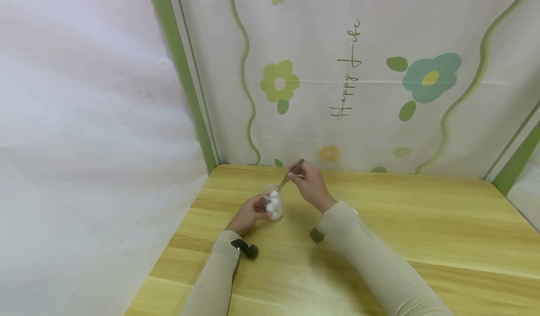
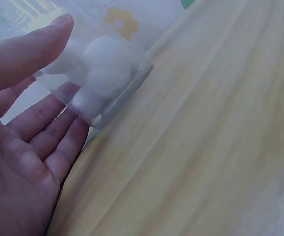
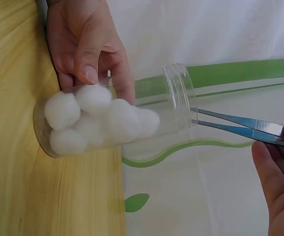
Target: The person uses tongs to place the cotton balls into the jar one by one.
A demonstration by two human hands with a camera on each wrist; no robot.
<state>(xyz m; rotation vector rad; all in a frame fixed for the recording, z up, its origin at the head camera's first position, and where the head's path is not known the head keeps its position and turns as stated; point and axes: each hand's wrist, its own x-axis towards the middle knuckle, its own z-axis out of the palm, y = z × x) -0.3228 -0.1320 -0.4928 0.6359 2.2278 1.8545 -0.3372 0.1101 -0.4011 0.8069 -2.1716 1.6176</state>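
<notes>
My left hand (image 1: 250,214) holds a clear plastic jar (image 3: 180,96), thumb on one side and fingers on the other. The jar stands upright with its threaded mouth uncovered. Several white cotton balls (image 3: 122,120) fill the lower and middle part of it. Above and to the right, my right hand (image 1: 314,188) pinches a pair of metal tweezers (image 3: 266,128) between thumb and fingers. The tweezers point down to the jar's mouth; their two tips are spread apart right at the rim, with nothing between them in the right wrist view.
The wood-grain table (image 1: 379,213) reaches back to a white curtain (image 1: 312,39) printed with flowers and lettering. Another white sheet (image 1: 84,142) hangs along the left side. Dark wrist-worn devices (image 1: 246,249) sit at the sleeves.
</notes>
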